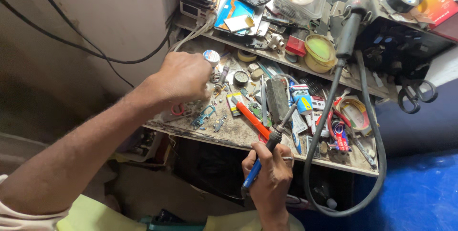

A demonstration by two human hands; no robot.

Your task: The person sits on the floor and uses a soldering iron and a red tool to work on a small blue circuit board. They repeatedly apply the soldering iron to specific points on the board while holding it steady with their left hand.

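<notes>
Cluttered desk (238,133), far side packed, bare strip only along near edge. Left hand (183,76) clenched on small white-capped bottle (211,57), body hidden in grip. Right hand (268,173) grasping soldering iron (274,138) past near edge; tip lost among clutter.

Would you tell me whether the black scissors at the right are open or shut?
Shut: the black scissors hang with both loops side by side and no gap showing between the blades.
</notes>
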